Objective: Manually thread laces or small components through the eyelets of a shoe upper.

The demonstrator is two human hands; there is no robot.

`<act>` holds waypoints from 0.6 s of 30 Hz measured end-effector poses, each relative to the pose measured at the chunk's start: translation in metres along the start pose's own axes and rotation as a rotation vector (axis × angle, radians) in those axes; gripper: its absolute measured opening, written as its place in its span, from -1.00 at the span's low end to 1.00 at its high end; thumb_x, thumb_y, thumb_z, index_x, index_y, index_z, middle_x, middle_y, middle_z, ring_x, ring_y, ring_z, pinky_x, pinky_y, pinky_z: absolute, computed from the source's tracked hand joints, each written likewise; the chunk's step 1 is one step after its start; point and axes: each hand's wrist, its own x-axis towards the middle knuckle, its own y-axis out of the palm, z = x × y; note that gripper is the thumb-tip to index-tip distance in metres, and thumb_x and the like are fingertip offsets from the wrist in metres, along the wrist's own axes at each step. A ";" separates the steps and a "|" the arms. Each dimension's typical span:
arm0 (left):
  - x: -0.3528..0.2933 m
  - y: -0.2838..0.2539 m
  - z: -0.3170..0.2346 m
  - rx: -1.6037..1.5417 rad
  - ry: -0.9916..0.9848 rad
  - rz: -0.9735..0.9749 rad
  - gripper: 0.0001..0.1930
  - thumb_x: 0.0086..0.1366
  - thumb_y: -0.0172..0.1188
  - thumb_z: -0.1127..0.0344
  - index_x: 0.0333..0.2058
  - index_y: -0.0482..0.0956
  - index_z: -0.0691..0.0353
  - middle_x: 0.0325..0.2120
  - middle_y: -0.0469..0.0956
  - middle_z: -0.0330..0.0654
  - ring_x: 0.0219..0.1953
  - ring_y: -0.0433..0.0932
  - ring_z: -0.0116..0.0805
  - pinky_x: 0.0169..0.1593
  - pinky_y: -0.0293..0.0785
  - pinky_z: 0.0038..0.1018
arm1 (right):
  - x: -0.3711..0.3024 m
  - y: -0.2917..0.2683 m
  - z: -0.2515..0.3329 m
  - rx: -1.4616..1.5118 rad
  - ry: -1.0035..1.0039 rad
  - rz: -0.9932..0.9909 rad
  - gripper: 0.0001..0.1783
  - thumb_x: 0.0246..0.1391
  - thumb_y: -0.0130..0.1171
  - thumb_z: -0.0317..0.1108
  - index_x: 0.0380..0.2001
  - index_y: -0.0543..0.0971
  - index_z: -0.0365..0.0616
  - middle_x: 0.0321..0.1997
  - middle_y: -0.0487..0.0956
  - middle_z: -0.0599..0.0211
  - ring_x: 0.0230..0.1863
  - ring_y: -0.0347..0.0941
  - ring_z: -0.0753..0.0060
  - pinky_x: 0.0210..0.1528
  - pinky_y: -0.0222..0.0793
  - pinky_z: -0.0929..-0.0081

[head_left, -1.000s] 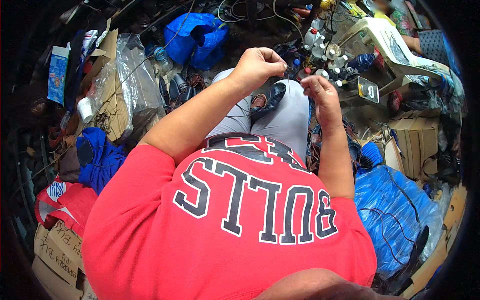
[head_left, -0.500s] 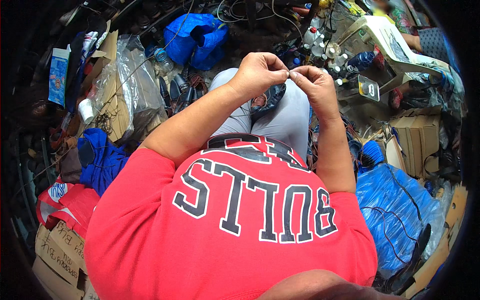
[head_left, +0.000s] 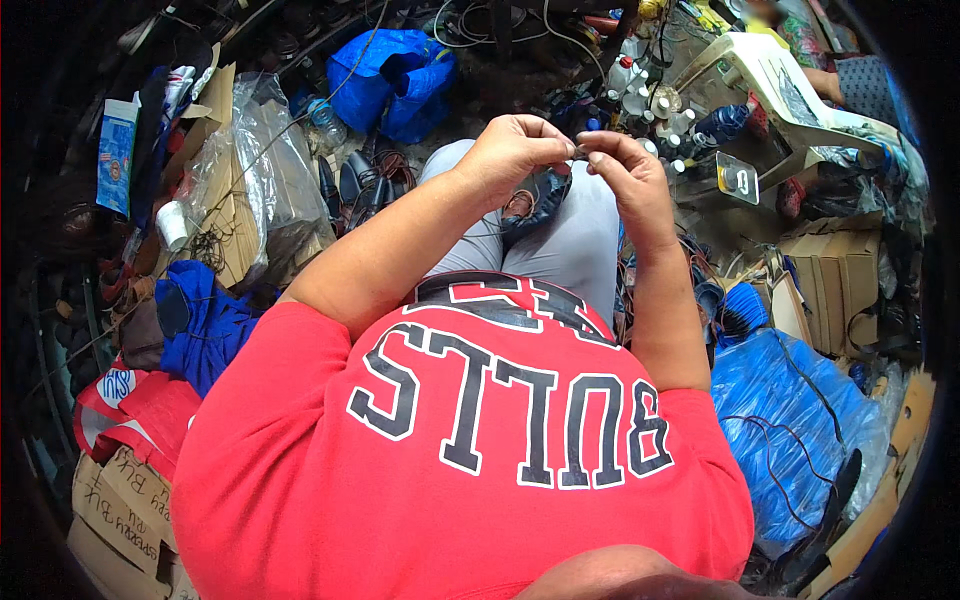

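Heavy clutter covers most of the floor (head_left: 725, 228). Capped white bottles (head_left: 635, 102) stand grouped beyond the right hand (head_left: 642, 195); contents not determinable. Blue bag (head_left: 368, 72), far side: interior not visible. Left hand (head_left: 510, 155): thumb and forefinger pinched together; anything held is too small to identify. Right hand: thumb and forefinger slightly parted beside them; grip cannot be told. Dark shoe (head_left: 545, 205) sits between the grey-trousered thighs (head_left: 572, 242), below both hands.
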 end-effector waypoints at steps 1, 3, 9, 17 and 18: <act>0.001 0.000 0.000 0.010 0.009 -0.015 -0.91 0.00 0.22 0.39 -0.49 0.54 0.24 -0.55 0.53 -0.23 -0.48 0.48 -0.50 -0.35 0.30 -0.61 | -0.001 -0.002 -0.003 0.000 -0.001 -0.001 -0.82 -0.01 0.10 -0.43 -0.31 0.52 -0.26 -0.41 0.52 0.45 -0.41 0.37 0.69 -0.28 0.27 0.76; 0.000 -0.001 -0.002 0.037 0.023 -0.027 -0.91 -0.01 0.23 0.38 -0.49 0.54 0.23 -0.55 0.53 -0.24 -0.48 0.47 -0.52 -0.36 0.27 -0.62 | -0.005 -0.008 -0.011 0.078 0.111 -0.051 -0.82 0.01 0.08 -0.39 -0.30 0.50 -0.23 -0.34 0.51 0.40 -0.38 0.40 0.62 -0.22 0.28 0.71; 0.001 -0.001 0.003 0.061 0.055 -0.061 -0.89 -0.01 0.23 0.35 -0.47 0.56 0.21 -0.54 0.54 -0.26 -0.48 0.43 -0.56 -0.35 0.23 -0.62 | -0.009 0.006 -0.019 0.315 0.286 0.117 -0.83 0.02 0.10 -0.35 -0.33 0.49 -0.20 -0.38 0.51 0.39 -0.37 0.43 0.59 -0.30 0.30 0.68; -0.002 0.000 -0.003 -0.016 0.032 -0.070 -0.83 0.02 0.20 0.35 -0.38 0.57 0.28 -0.48 0.56 -0.19 -0.41 0.50 -0.47 -0.24 0.36 -0.58 | -0.006 0.009 -0.019 0.374 0.233 0.101 -0.85 0.02 0.09 -0.36 -0.35 0.47 -0.21 -0.43 0.49 0.43 -0.43 0.36 0.64 -0.36 0.28 0.69; -0.002 -0.002 -0.003 -0.034 0.025 -0.058 -0.82 0.03 0.20 0.35 -0.37 0.57 0.28 -0.48 0.56 -0.18 -0.42 0.51 -0.46 -0.26 0.36 -0.58 | -0.006 0.009 -0.019 0.374 0.233 0.104 -0.85 0.02 0.09 -0.36 -0.35 0.47 -0.21 -0.43 0.49 0.43 -0.43 0.36 0.64 -0.36 0.28 0.69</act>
